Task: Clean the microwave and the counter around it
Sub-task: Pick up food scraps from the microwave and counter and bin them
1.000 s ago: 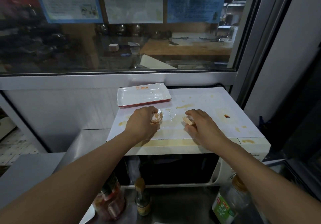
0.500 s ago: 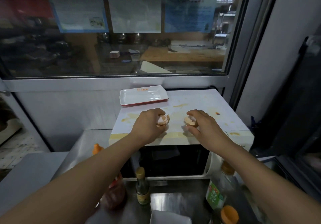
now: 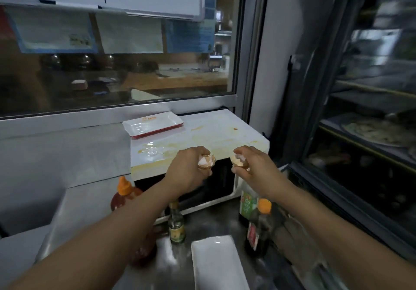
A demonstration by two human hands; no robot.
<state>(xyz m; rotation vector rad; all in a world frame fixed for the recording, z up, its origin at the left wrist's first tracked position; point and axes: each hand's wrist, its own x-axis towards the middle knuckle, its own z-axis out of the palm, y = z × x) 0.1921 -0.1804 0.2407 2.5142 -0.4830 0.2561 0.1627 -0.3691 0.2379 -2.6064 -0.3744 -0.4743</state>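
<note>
1. Head view: my left hand (image 3: 188,169) has its fingers curled round a broken eggshell half (image 3: 206,161), holding it in front of the microwave's near top edge.
2. My right hand (image 3: 254,165) pinches a second eggshell half (image 3: 239,161) just beside the first, the two apart.
3. I see the white microwave (image 3: 202,136) against the far window ledge, its top streaked with yellow smears and a wet egg spill (image 3: 153,151) at the left.
4. At the far left of its top sits a white tray (image 3: 153,123) with a red edge.
5. On the steel counter (image 3: 216,222) near me stand an orange-capped sauce bottle (image 3: 122,196), a small dark bottle (image 3: 176,224), two bottles at right, and a white plate (image 3: 217,265).
</note>
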